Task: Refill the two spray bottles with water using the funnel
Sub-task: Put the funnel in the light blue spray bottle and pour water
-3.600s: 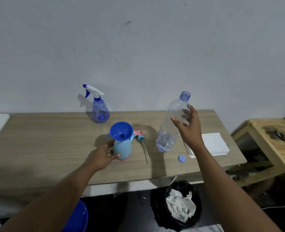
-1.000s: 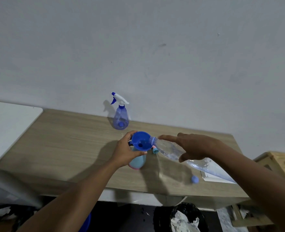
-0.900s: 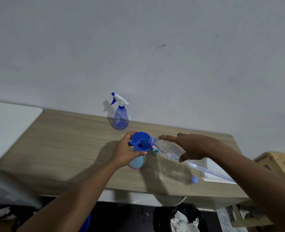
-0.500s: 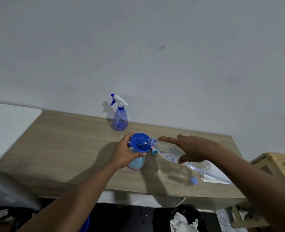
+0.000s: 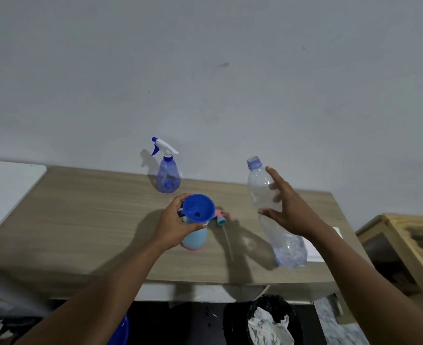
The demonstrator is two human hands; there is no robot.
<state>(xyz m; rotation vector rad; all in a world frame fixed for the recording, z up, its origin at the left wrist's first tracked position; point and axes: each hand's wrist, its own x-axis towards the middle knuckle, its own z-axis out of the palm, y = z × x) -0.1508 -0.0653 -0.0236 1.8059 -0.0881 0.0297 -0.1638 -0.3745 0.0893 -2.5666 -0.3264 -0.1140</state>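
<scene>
Nearly upright, clear water bottle (image 5: pixel 286 245) in right hand (image 5: pixel 292 212); left hand (image 5: pixel 173 225) round funnel (image 5: pixel 196 207).

counting from my end: i see two spray bottles, the see-through blue bottle (image 5: pixel 166 179) and the pale blue bottle (image 5: pixel 196 239), one funnel (image 5: pixel 197 209), one water bottle (image 5: pixel 257 188), one loose spray head (image 5: pixel 221 215), one bin (image 5: pixel 237 324), one table (image 5: pixel 81 220), and two hands, left hand (image 5: pixel 174 227) and right hand (image 5: pixel 290 210).
</scene>
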